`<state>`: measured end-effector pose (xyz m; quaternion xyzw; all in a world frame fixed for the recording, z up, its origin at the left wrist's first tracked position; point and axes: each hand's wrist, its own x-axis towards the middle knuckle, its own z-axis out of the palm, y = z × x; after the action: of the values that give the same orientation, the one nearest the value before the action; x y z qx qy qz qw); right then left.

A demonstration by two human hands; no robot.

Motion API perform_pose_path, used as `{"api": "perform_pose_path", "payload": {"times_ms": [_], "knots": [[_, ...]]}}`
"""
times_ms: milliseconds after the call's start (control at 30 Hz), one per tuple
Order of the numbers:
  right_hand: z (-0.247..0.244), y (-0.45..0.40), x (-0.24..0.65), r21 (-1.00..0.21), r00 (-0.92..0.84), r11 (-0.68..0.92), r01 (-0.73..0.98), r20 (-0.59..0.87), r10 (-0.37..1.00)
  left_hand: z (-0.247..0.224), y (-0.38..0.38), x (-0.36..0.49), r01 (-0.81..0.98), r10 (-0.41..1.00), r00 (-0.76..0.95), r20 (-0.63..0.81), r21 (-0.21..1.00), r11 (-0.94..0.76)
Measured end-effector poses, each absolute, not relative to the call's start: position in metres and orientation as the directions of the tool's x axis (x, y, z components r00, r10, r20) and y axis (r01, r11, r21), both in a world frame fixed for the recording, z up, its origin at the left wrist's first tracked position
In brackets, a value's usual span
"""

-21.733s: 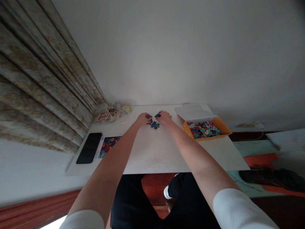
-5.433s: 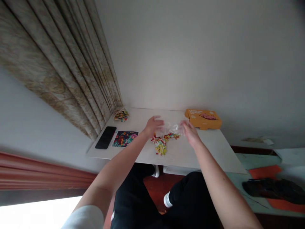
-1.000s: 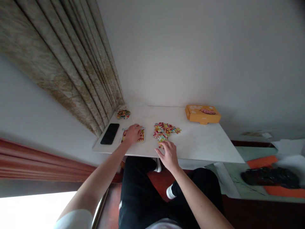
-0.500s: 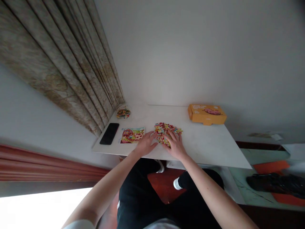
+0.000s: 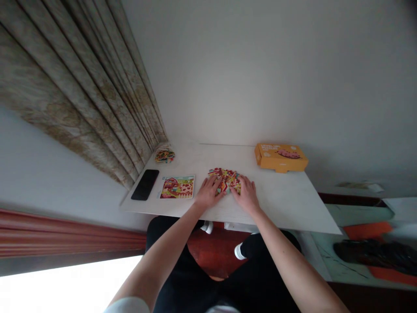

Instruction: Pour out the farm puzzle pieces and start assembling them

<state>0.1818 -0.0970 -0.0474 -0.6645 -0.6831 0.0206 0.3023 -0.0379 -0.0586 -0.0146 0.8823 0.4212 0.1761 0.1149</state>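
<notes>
A heap of small multicoloured jigsaw puzzle pieces [image 5: 226, 177] lies near the middle of the white table [image 5: 280, 202]. My left hand [image 5: 208, 192] rests on the near left side of the heap, fingers spread over the pieces. On the right side, my right hand [image 5: 246, 193] touches the heap with its fingers apart. Some pieces are hidden under both hands. Left of my left hand lies a picture card [image 5: 177, 187] with a red barn and a spotted cow.
A black phone [image 5: 145, 184] lies at the table's left edge. Behind it sits a clear bag of colourful pieces [image 5: 164, 155] by the curtain [image 5: 107, 87]. An orange-yellow box [image 5: 282, 157] stands at the back right, against the wall.
My left hand has moved from beside the heap onto its left part. My right hand has shifted off the middle to the right edge, and the heap looks more compact.
</notes>
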Motion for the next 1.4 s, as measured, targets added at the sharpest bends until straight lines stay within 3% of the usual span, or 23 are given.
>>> {"api": "perform_pose_path", "payload": {"times_ms": [100, 367, 533, 700, 867, 1033, 1233, 1333, 1400], "knots": [[-0.041, -0.086, 0.183, -0.401, 0.068, 0.084, 0.912, 0.349, 0.935, -0.013, -0.052, -0.031, 0.717, 0.79, 0.577, 0.207, 0.335, -0.612], [-0.025, -0.074, 0.182, -0.278, -0.118, 0.194, 0.941, 0.266, 0.957, 0.011, -0.014, -0.026, 0.801, 0.829, 0.474, 0.296, 0.246, -0.546], [-0.025, -0.075, 0.18, -0.278, -0.092, 0.166, 0.946, 0.262, 0.961, 0.036, 0.064, -0.059, 0.96, 0.955, 0.256, 0.15, 0.072, -0.269], [-0.025, -0.075, 0.179, -0.271, -0.073, 0.145, 0.952, 0.257, 0.964, 0.032, 0.118, -0.118, 0.996, 0.999, 0.051, 0.015, 0.071, -0.052], [-0.025, -0.076, 0.179, -0.241, -0.073, 0.136, 0.961, 0.254, 0.965, 0.026, 0.132, -0.172, 0.997, 0.997, -0.072, 0.004, -0.015, 0.072], [-0.025, -0.076, 0.179, -0.225, -0.07, 0.126, 0.966, 0.24, 0.968, 0.031, 0.129, -0.186, 0.998, 0.999, -0.048, -0.025, -0.034, 0.047], [-0.027, -0.075, 0.18, -0.249, -0.07, 0.145, 0.958, 0.288, 0.955, 0.046, 0.088, -0.141, 0.995, 0.997, -0.035, -0.075, -0.093, 0.028], [-0.03, -0.074, 0.183, -0.291, -0.054, 0.155, 0.944, 0.328, 0.943, 0.051, 0.043, -0.099, 0.984, 0.985, 0.16, -0.069, -0.069, -0.164], [-0.033, -0.073, 0.185, -0.33, -0.034, 0.162, 0.93, 0.361, 0.932, 0.049, 0.009, -0.069, 0.926, 0.924, 0.378, -0.054, 0.032, -0.376]]}}
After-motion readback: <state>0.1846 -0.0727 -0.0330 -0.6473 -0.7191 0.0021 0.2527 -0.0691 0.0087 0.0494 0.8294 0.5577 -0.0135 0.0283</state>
